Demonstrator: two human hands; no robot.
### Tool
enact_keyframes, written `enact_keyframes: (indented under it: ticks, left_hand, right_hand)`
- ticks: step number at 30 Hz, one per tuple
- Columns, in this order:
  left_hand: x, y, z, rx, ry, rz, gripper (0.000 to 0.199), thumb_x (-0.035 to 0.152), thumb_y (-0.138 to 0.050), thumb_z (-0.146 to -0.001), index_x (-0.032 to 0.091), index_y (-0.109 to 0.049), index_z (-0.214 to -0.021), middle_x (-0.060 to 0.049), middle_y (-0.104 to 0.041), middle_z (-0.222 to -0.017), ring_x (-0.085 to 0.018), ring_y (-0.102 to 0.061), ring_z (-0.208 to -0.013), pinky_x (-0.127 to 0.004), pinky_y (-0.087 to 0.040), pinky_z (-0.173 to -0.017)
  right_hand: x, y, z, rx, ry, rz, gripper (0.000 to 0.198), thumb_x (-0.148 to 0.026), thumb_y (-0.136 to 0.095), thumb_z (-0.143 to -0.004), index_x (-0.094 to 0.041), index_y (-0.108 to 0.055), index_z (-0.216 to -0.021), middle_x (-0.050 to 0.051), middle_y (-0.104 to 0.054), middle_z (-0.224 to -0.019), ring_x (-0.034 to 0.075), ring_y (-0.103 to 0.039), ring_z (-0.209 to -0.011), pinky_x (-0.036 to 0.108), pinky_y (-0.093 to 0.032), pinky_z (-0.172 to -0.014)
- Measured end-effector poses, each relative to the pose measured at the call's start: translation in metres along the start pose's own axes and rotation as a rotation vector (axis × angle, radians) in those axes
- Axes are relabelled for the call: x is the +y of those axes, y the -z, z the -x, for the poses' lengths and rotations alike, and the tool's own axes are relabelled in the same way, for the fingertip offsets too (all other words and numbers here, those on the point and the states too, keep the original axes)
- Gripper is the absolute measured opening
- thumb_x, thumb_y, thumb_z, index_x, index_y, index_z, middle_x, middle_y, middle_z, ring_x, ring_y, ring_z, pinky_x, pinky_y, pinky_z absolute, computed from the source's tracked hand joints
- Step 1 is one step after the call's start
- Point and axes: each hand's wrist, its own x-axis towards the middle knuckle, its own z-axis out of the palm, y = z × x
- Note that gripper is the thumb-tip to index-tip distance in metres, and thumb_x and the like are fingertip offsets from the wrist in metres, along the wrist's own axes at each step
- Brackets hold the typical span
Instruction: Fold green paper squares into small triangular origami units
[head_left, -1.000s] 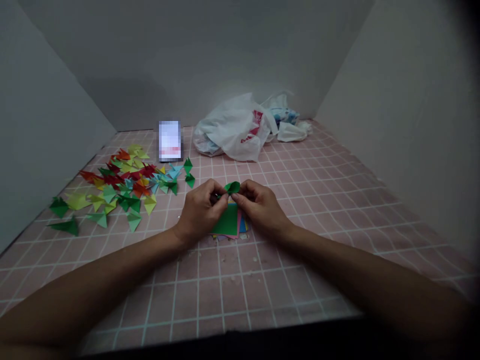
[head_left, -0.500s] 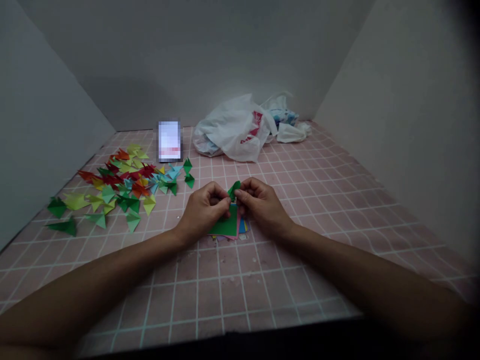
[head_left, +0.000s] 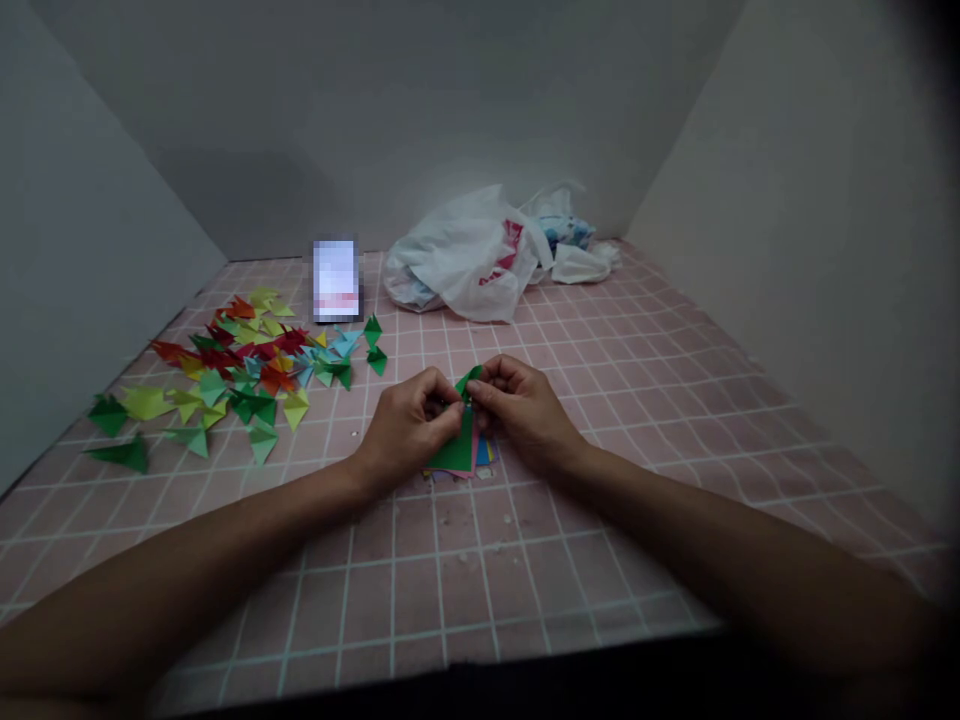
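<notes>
A small green folded paper [head_left: 468,381] is pinched between my two hands, above a stack of coloured paper sheets [head_left: 454,456]. The top sheet of that stack is green, with pink, blue and yellow edges showing under it. My left hand [head_left: 415,418] grips the folded paper from the left, thumb against curled fingers. From the right, my right hand [head_left: 523,405] holds its upper part between thumb and fingers. The fingers partly hide the paper's folds.
Many folded paper pieces [head_left: 251,402] in red, yellow, green and blue lie spread on the left. Behind them stands a lit phone [head_left: 336,280], its screen blurred. A white plastic bag [head_left: 469,255] and a smaller bundle [head_left: 574,235] rest by the back wall on the checked tablecloth [head_left: 637,400].
The green folded paper has tilted and flattened slightly between my fingers. Both hands stay almost in place, and the whole view has shifted a little.
</notes>
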Motion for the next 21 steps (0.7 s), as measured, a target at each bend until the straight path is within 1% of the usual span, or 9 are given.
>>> enact_keyframes:
  ticks: [4, 7, 9, 12, 14, 16, 19, 21]
  left_hand:
    - [-0.0028, 0.0001, -0.0002, 0.003, -0.046, -0.045, 0.006, 0.024, -0.06, -0.081, 0.019, -0.059, -0.077, 0.001, -0.062, -0.065, -0.013, -0.057, -0.058, -0.024, -0.043, -0.053]
    - [-0.0024, 0.0002, 0.0003, -0.004, -0.045, -0.038, 0.006, 0.024, -0.06, -0.081, 0.02, -0.059, -0.077, 0.002, -0.061, -0.064, -0.012, -0.056, -0.058, -0.023, -0.043, -0.053]
    - [-0.0006, 0.0, 0.0004, -0.008, 0.001, 0.009, 0.007, 0.025, -0.062, -0.08, 0.02, -0.058, -0.077, 0.002, -0.062, -0.063, -0.013, -0.057, -0.057, -0.024, -0.043, -0.053]
    - [0.0023, -0.0007, 0.0, -0.019, 0.127, 0.151, 0.011, 0.027, -0.065, -0.079, 0.021, -0.056, -0.077, 0.002, -0.063, -0.06, -0.014, -0.059, -0.055, -0.025, -0.046, -0.053]
    - [0.0029, -0.001, -0.0004, -0.02, 0.172, 0.21, 0.013, 0.029, -0.066, -0.077, 0.021, -0.055, -0.077, 0.002, -0.064, -0.059, -0.014, -0.06, -0.054, -0.025, -0.046, -0.053]
    - [0.0022, -0.0011, -0.0003, -0.016, 0.152, 0.179, 0.013, 0.028, -0.066, -0.077, 0.021, -0.056, -0.076, 0.002, -0.064, -0.06, -0.014, -0.06, -0.055, -0.025, -0.046, -0.053]
    - [0.001, -0.0003, 0.0004, -0.02, 0.072, 0.052, 0.009, 0.027, -0.064, -0.079, 0.021, -0.058, -0.076, 0.001, -0.063, -0.063, -0.014, -0.059, -0.057, -0.025, -0.045, -0.053]
    - [0.0017, 0.0008, 0.0009, -0.033, 0.043, 0.015, 0.009, 0.026, -0.064, -0.081, 0.02, -0.058, -0.077, 0.001, -0.062, -0.064, -0.014, -0.059, -0.058, -0.024, -0.045, -0.053]
  right_hand:
    - [-0.0006, 0.0005, 0.0007, -0.004, 0.0, -0.001, 0.024, -0.034, -0.076, -0.08, -0.022, -0.055, -0.078, -0.006, -0.058, -0.054, 0.01, -0.052, -0.045, 0.024, -0.042, -0.046]
    - [-0.0025, 0.0001, 0.0014, -0.003, 0.009, -0.001, 0.023, -0.034, -0.074, -0.081, -0.022, -0.055, -0.078, -0.006, -0.059, -0.058, 0.01, -0.052, -0.046, 0.025, -0.043, -0.047]
    - [-0.0037, -0.0003, 0.0014, -0.003, 0.018, -0.001, 0.023, -0.034, -0.073, -0.082, -0.021, -0.055, -0.079, -0.006, -0.06, -0.059, 0.009, -0.052, -0.047, 0.025, -0.043, -0.047]
    - [-0.0042, -0.0004, 0.0004, 0.007, 0.032, -0.007, 0.023, -0.035, -0.073, -0.081, -0.021, -0.054, -0.079, -0.006, -0.06, -0.061, 0.01, -0.054, -0.047, 0.025, -0.044, -0.047]
    - [-0.0038, -0.0002, -0.0005, 0.015, 0.037, -0.005, 0.024, -0.035, -0.073, -0.08, -0.022, -0.054, -0.08, -0.006, -0.062, -0.063, 0.01, -0.055, -0.049, 0.025, -0.045, -0.048]
    - [-0.0034, 0.0001, -0.0012, 0.024, 0.043, 0.012, 0.023, -0.035, -0.073, -0.08, -0.022, -0.055, -0.081, -0.005, -0.063, -0.065, 0.01, -0.056, -0.049, 0.025, -0.046, -0.049]
    - [-0.0033, 0.0003, -0.0014, 0.038, 0.064, 0.059, 0.021, -0.033, -0.072, -0.08, -0.021, -0.056, -0.079, -0.005, -0.062, -0.063, 0.01, -0.055, -0.048, 0.024, -0.044, -0.048]
    - [-0.0038, 0.0004, -0.0013, 0.051, 0.075, 0.089, 0.02, -0.032, -0.072, -0.08, -0.021, -0.056, -0.077, -0.005, -0.062, -0.062, 0.009, -0.055, -0.047, 0.024, -0.043, -0.047]
